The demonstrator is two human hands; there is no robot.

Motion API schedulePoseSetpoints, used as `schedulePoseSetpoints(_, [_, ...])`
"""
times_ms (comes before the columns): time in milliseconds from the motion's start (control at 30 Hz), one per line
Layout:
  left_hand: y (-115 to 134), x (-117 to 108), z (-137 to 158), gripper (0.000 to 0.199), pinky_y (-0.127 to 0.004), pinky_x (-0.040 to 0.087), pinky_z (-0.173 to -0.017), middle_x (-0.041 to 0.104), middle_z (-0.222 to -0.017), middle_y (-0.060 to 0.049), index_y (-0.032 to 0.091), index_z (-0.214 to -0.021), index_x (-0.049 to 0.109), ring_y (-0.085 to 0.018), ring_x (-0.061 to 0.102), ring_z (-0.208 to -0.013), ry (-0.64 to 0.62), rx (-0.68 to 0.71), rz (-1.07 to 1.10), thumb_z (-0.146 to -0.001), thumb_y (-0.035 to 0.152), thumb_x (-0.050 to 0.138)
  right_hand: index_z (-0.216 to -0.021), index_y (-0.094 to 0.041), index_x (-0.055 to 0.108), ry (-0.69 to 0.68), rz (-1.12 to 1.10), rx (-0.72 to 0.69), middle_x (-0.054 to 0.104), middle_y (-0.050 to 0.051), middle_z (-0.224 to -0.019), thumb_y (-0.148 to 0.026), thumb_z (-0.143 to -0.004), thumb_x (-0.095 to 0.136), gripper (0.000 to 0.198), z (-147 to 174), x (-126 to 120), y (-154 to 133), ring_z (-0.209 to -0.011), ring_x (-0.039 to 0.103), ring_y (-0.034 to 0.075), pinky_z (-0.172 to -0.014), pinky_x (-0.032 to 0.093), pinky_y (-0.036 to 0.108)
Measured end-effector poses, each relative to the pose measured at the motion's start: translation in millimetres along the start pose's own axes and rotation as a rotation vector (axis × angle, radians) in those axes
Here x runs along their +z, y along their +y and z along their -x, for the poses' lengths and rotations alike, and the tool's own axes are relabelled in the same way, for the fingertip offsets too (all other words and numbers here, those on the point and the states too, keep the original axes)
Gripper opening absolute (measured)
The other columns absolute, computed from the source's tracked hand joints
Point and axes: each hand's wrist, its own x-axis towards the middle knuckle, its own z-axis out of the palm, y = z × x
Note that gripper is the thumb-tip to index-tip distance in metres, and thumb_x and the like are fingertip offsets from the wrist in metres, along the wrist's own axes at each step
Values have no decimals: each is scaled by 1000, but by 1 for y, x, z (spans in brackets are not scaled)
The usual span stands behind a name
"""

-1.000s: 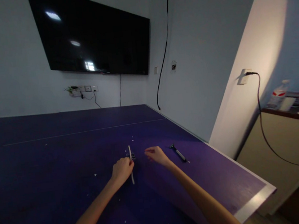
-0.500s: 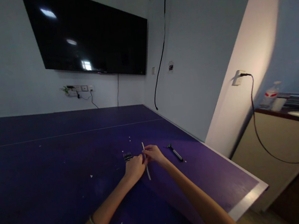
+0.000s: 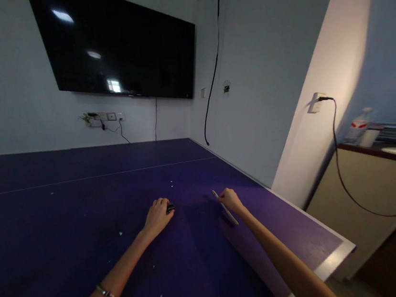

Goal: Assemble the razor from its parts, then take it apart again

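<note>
Our right hand pinches a slim pale strip, near end rightward; our left hand clasps a small black block.

Dim room, unevenly lit.
White reflections mark the television screen; warm light bands the pale wall; shadow darkens the purple tabletop.

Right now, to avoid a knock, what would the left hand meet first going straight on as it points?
Probably the small dark object at the tip of the left hand; whether it is held is unclear.
</note>
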Motion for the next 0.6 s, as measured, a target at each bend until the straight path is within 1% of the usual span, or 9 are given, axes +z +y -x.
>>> schedulePoseSetpoints(100, [-16, 11, -6, 35, -32, 35, -93, 54, -116, -12, 12, -109, 51, -24, 49, -108, -7, 32, 18, -77, 28, 49, -67, -12, 69, -10, 90, 9, 68, 9, -69, -12, -69, 57, 12, 1, 0, 4, -69, 64, 20, -56, 39, 20])
schedulePoseSetpoints(200, [-27, 20, -11, 42, -34, 35, -95, 54, -119, -16, 9, -113, 49, -26, 48, -112, -12, 67, 48, -74, 26, 50, -73, -13, 69, -12, 156, 26, 69, 12, -78, -13, -71, 58, 11, 3, 0, 4, -75, 65, 21, -60, 41, 21])
schedulePoseSetpoints(367, [-34, 26, -14, 43, -34, 38, -92, 58, -114, -16, 9, -114, 50, -26, 53, -107, -40, 67, 80, -73, 24, 49, -82, -13, 69, -15, 220, 46, 69, 14, -87, -20, -74, 60, 13, 7, -3, 1, -82, 65, 22, -64, 42, 22])
schedulePoseSetpoints(500, [-35, 28, -13, 39, -34, 40, -89, 60, -111, -15, 11, -111, 52, -25, 55, -104, -51, 65, 119, -73, 21, 48, -83, -14, 69, -20, 241, 55, 69, 14, -88, -25, -77, 59, 16, 9, -4, -2, -82, 65, 21, -65, 42, 22])
schedulePoseSetpoints(600, [-35, 30, -12, 37, -33, 40, -88, 60, -110, -14, 12, -109, 52, -24, 55, -105, -33, 60, 142, -73, 20, 48, -82, -14, 69, -20, 249, 54, 69, 14, -87, -25, -76, 60, 16, 9, -5, -3, -81, 65, 21, -63, 42, 21])
